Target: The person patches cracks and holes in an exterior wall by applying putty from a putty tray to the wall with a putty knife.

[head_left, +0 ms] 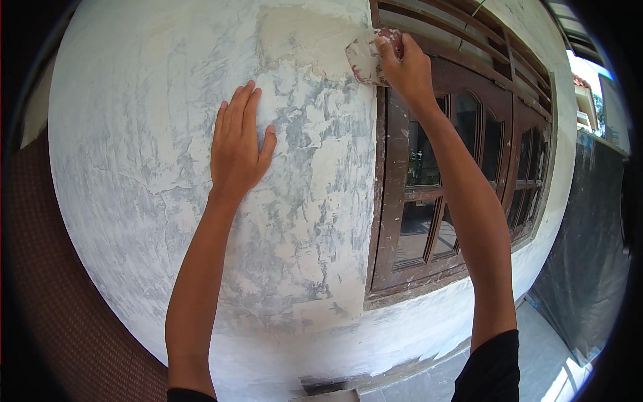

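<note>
Filling most of the view, a patchy white-and-grey plastered wall point(301, 208) surrounded a brown wooden window with glass panes point(510, 137). Left of the window's top spread a beige plaster patch point(301, 39). Farther left of the window, the left hand point(238, 147) lay against the wall, fingers straight, holding nothing. At the window's upper-left edge, the right hand's point(408, 70) fingers gripped a flat, plaster-smeared, pale-and-reddish scraper point(364, 61).

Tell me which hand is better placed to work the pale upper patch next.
Probably the right: the right hand holds the flat scraper at the right edge of the pale patch. The left hand holds no tool and appears to rest lower on the wall.
</note>
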Available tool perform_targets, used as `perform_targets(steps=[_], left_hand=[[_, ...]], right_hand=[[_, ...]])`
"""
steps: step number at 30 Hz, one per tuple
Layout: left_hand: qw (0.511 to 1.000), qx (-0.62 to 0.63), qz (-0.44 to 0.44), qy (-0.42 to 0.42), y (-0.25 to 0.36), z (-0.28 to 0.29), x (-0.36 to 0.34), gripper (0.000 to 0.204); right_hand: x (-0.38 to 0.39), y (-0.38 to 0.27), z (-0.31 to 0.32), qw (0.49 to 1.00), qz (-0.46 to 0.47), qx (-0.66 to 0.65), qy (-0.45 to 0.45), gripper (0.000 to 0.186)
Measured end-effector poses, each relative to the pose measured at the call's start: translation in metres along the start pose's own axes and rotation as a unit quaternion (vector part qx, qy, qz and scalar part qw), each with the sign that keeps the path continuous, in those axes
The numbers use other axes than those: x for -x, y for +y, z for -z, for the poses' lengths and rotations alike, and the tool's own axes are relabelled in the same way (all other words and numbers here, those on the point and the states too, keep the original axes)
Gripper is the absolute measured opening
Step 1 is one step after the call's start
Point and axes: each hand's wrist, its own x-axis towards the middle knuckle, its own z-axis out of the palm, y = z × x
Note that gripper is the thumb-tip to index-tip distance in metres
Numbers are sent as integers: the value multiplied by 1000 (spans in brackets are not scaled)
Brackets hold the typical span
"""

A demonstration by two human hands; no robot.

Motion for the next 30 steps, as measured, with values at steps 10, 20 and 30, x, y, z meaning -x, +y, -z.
perform_targets(steps=[10, 20, 30], left_hand=[[1000, -5, -1, 1, 3, -3, 0, 57], [1000, -6, -7, -2, 3, -1, 1, 57], [1000, -2, -2, -10, 2, 0, 1, 57]], right_hand=[[1, -27, -8, 998, -7, -59, 38, 37], [-8, 3, 15, 990, -84, -44, 104, 35], [-34, 27, 8, 998, -35, 21, 58, 41]])
